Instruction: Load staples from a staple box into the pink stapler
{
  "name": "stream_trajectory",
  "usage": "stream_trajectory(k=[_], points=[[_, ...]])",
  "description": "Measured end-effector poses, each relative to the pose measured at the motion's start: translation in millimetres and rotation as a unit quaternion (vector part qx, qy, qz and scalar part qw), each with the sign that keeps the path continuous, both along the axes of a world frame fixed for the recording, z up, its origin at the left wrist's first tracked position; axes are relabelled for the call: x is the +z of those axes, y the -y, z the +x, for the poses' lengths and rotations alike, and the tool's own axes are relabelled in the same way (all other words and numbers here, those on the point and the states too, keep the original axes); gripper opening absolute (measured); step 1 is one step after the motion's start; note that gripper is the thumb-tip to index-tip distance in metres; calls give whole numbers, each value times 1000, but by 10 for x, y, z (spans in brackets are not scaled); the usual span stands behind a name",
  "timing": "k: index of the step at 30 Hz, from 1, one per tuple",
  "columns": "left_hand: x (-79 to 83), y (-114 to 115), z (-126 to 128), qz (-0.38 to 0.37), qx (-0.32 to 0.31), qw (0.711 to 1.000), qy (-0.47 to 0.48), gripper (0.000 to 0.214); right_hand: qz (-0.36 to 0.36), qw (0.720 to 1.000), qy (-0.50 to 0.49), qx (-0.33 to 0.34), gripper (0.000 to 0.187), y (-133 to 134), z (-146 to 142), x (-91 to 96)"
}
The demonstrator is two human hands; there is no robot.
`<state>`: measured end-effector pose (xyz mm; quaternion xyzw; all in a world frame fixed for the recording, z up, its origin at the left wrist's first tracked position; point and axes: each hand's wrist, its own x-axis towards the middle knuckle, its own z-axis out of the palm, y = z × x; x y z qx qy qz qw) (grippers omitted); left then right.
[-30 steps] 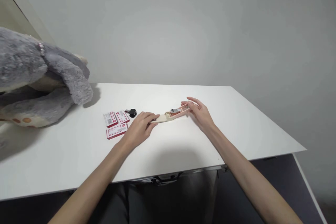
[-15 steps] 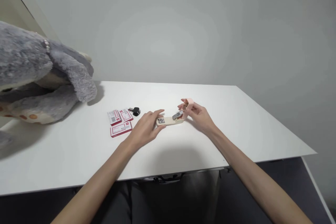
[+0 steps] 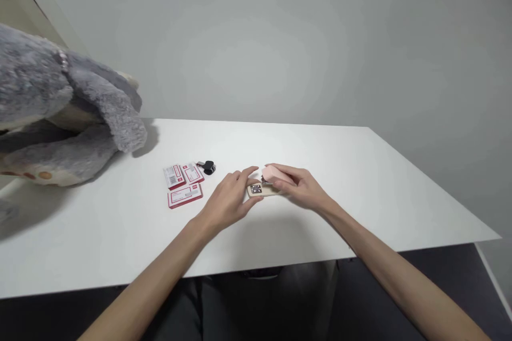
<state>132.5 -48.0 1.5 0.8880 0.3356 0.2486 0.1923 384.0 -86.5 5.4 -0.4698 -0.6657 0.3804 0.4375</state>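
A stapler with a pink top and a cream base lies on the white table in front of me. Its metal anvil plate shows at the left end of the base. My left hand grips that end, thumb at the near edge and fingers at the far edge. My right hand is wrapped round the pink top, which now slopes low over the base. A small gap stays between the top's front end and the base. The stapler's hinge end is hidden behind my right hand.
Left of my hands lie several red-and-white staple boxes and a black staple remover. A big grey plush toy leans at the table's left. The white table meets a grey wall behind; its near edge runs below my forearms.
My right hand has swung the pink top from raised and folded back down over the base. My left hand still holds the base's left end. The view has shifted slightly.
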Motion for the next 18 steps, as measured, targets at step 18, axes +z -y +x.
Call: stream_trajectory(k=[18], points=[[30, 48, -73, 157, 42, 986, -17, 44, 52, 994, 90, -32, 57, 1, -40, -101]])
